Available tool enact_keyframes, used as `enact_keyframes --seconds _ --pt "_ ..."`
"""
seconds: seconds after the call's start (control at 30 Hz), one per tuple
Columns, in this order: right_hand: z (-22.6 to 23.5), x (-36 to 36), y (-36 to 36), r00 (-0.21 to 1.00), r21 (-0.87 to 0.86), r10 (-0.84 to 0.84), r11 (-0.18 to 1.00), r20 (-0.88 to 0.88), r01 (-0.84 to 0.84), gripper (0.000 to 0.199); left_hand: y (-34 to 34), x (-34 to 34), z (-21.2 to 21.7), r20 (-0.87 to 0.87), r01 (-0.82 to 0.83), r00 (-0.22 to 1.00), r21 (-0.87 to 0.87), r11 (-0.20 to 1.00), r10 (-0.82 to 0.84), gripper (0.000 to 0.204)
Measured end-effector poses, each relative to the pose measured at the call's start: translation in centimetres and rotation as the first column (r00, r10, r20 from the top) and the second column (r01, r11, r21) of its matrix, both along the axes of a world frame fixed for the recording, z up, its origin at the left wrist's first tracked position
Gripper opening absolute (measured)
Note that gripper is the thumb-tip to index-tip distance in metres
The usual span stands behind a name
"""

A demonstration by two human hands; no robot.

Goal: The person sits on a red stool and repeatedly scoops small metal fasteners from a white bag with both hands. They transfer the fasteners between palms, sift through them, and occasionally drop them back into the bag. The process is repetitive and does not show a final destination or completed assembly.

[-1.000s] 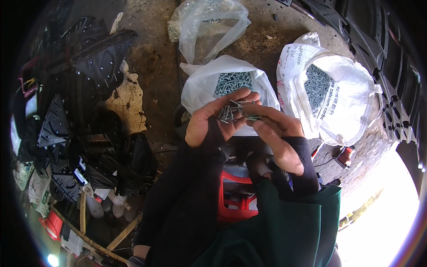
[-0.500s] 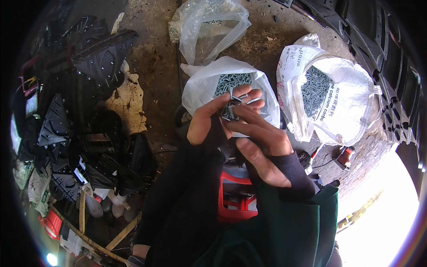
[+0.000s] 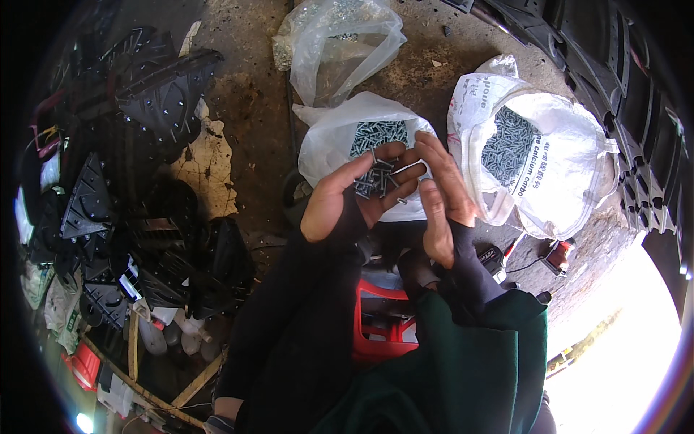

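My left hand (image 3: 330, 204) is cupped palm up, its fingers curled around a small heap of grey metal screws (image 3: 374, 179). One screw lies across its fingers, near the edge. Beside it, my right hand (image 3: 447, 189) holds its fingers stretched and its thumb raised, near the left fingertips. A small pale glint shows at the right thumb tip; I cannot make out whether it is a screw. Just beyond both hands stands a translucent plastic bag (image 3: 325, 145) of similar screws, partly hidden by them.
To the right is a white woven sack (image 3: 578, 181) with more screws. Another clear bag (image 3: 311, 72) lies farther off. Black plastic parts (image 3: 87, 202) are piled at left; dark panels (image 3: 607, 65) stand at right. A red stool (image 3: 383, 349) and a power tool (image 3: 493, 262) are close by.
My right hand has drawn away from the left palm toward the right, and its fingers have straightened upward. The screws in my left palm are now more exposed.
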State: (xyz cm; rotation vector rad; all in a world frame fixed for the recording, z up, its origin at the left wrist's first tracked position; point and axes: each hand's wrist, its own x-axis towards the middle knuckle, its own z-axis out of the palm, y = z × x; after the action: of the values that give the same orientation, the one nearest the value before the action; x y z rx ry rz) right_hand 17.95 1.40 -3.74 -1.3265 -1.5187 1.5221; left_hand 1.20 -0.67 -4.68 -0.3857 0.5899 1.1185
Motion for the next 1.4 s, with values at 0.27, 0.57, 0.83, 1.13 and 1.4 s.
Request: enact_keyframes --seconds 0.27,0.57,0.83,1.13,1.4 --pt "-0.4 -2.3 -0.2 0.93 -0.389 -0.194 0.919 -0.311 0.061 0.065 0.1 1.4 4.5 -0.23 -0.021 0.973 -0.203 0.979 -0.026 0.036" --pt "-3.7 -2.3 1.3 0.685 -0.718 -0.441 0.673 -0.58 -0.175 0.057 -0.4 0.6 4.9 -0.228 -0.034 0.973 -0.313 0.949 -0.041 0.038" --pt "-3.9 -1.9 1.3 0.635 -0.758 -0.507 0.62 -0.583 -0.201 0.053 -0.6 0.2 4.8 -0.24 0.018 0.967 -0.261 0.965 -0.083 0.054" --pt "-3.6 -1.9 1.3 0.646 -0.81 -0.547 0.551 -0.532 -0.2 0.049 -1.1 -0.3 4.4 -0.108 0.083 0.99 -0.114 0.99 -0.095 0.067" --pt "-4.0 -1.6 1.3 0.683 -0.796 -0.479 0.548 -0.551 -0.258 0.051 -0.9 0.0 4.9 -0.3 0.214 0.927 -0.068 0.974 -0.225 0.068"
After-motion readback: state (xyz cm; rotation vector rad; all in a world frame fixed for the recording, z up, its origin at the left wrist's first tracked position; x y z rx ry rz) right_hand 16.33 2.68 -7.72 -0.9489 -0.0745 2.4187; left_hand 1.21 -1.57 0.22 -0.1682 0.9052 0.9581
